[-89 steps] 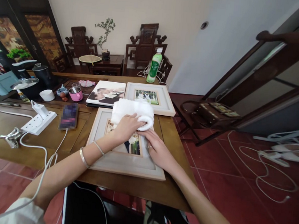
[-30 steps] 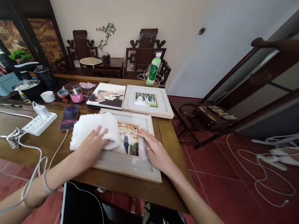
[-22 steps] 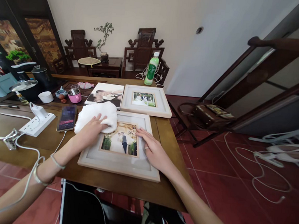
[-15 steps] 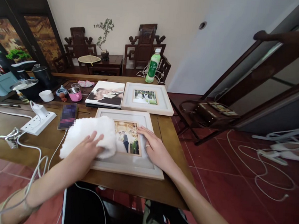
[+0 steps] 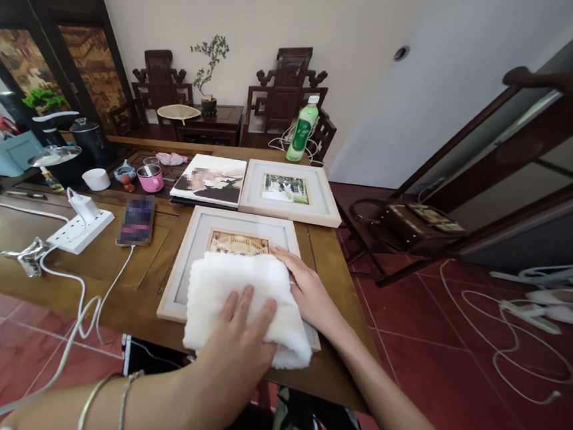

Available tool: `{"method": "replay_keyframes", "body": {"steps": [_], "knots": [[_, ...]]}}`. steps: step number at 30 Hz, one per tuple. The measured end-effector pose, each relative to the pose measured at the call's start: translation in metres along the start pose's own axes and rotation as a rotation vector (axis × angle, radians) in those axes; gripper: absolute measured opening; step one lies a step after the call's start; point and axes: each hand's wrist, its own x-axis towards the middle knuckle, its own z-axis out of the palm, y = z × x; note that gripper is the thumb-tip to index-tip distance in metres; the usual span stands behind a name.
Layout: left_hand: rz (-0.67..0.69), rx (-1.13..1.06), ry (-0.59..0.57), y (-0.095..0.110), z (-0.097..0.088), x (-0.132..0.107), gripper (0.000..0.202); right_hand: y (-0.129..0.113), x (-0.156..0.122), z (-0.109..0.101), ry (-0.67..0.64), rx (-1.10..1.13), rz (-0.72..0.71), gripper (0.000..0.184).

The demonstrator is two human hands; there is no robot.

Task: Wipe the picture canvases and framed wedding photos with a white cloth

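A pale wooden picture frame lies flat on the brown table in front of me. A folded white towel covers its lower middle and most of the photo. My left hand presses flat on the towel, fingers stretched out. My right hand rests flat on the frame's right side, fingers extended, touching the towel's edge.
Behind lie a second white frame and a photo print. A phone, a white power strip with cables, a pink cup and a green bottle stand around. Dark wooden chairs are beyond; cables lie on the red floor.
My left hand has swept the towel from the frame's left side down to its lower middle, over the photo. My right hand has stayed on the frame's right side.
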Motion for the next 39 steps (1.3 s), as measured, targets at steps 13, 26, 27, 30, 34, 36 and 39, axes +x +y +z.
{"method": "replay_keyframes", "body": {"steps": [13,26,27,30,34,36,39], "knots": [[-0.37,0.015,-0.094,-0.067,-0.011,-0.043,0.049,0.002,-0.003,0.001,-0.031,-0.021,-0.072,0.071],[0.099,0.091,0.321,-0.087,-0.029,0.102,0.043,-0.001,-0.001,0.002,-0.011,-0.002,-0.112,0.071],[0.12,0.109,0.3,-0.089,-0.026,0.113,0.038,-0.002,0.0,0.001,-0.015,-0.006,-0.104,0.071],[0.077,0.149,0.258,-0.101,-0.014,0.127,0.03,-0.002,-0.001,0.001,-0.035,-0.014,-0.091,0.071],[-0.039,0.177,0.254,-0.122,-0.007,0.107,0.037,0.002,-0.004,0.003,-0.025,-0.003,-0.084,0.071],[-0.122,0.182,0.208,-0.134,-0.011,0.09,0.039,0.005,-0.005,0.004,-0.02,-0.003,-0.066,0.071],[-0.268,0.19,0.146,-0.152,-0.021,0.063,0.04,0.006,-0.005,0.005,-0.025,-0.009,-0.047,0.07]]}}
